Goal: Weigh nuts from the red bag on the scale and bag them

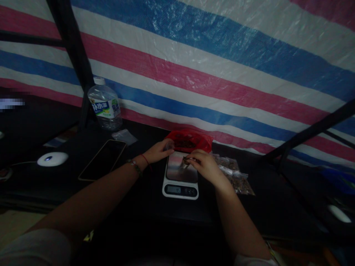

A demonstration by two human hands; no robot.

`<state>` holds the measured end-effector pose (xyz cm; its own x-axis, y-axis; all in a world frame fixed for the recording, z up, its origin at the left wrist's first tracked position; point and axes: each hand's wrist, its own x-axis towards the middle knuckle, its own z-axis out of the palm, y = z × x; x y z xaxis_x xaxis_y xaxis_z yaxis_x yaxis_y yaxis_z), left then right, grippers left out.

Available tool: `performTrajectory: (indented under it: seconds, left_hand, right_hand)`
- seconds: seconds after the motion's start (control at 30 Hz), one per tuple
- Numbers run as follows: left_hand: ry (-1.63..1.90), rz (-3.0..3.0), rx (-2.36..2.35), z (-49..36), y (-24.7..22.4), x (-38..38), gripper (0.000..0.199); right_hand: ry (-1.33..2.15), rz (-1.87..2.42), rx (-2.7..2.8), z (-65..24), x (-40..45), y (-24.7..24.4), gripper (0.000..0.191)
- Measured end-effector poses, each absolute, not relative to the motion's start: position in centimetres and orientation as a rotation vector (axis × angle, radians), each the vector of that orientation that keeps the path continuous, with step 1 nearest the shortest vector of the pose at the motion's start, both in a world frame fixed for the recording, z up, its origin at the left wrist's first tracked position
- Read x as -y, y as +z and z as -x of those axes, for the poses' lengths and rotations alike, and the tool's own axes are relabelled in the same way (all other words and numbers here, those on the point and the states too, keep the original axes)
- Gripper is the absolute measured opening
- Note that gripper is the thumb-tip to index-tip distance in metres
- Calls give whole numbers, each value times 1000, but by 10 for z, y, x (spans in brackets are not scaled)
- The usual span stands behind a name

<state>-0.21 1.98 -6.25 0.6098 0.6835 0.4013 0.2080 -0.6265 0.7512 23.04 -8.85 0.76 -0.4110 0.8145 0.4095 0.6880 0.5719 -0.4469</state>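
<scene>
A white digital kitchen scale (pixel 181 191) with a metal top stands in front of me, its small display lit. On its plate is a small shiny, see-through container (pixel 183 164) with brown bits at its top. My right hand (pixel 204 164) is over the plate, fingertips pinched on brown dried pieces at the container's mouth. At the scale's far left corner, my left hand (pixel 161 151) has its fingers around a small clear cup (pixel 169 145). Just behind both hands lies an open red plastic bag (pixel 191 137) with dark brown pieces inside.
Clear zip bags of brown pieces (pixel 242 184) lie right of the scale. On the left are a phone (pixel 102 160), an empty zip bag (pixel 125 136), a large clear bottle (pixel 107 107) and a white round device (pixel 52 159). A striped sheet (pixel 194 74) hangs behind the black table.
</scene>
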Motion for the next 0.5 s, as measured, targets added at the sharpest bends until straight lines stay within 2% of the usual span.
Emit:
performTrajectory:
  seconds: [0.27,0.43,0.5]
  left_hand:
    - [902,-2167,-739,2,-59,-17,43]
    - [870,-2238,-841,2,-55,-15,49]
    - [877,-2272,-861,2,-54,-15,51]
  right_hand:
    - [81,1377,1969,-258,73,-2,21]
    - [111,1472,1939,-274,57,-24,45]
    - [91,1463,1935,-277,53,-30,46]
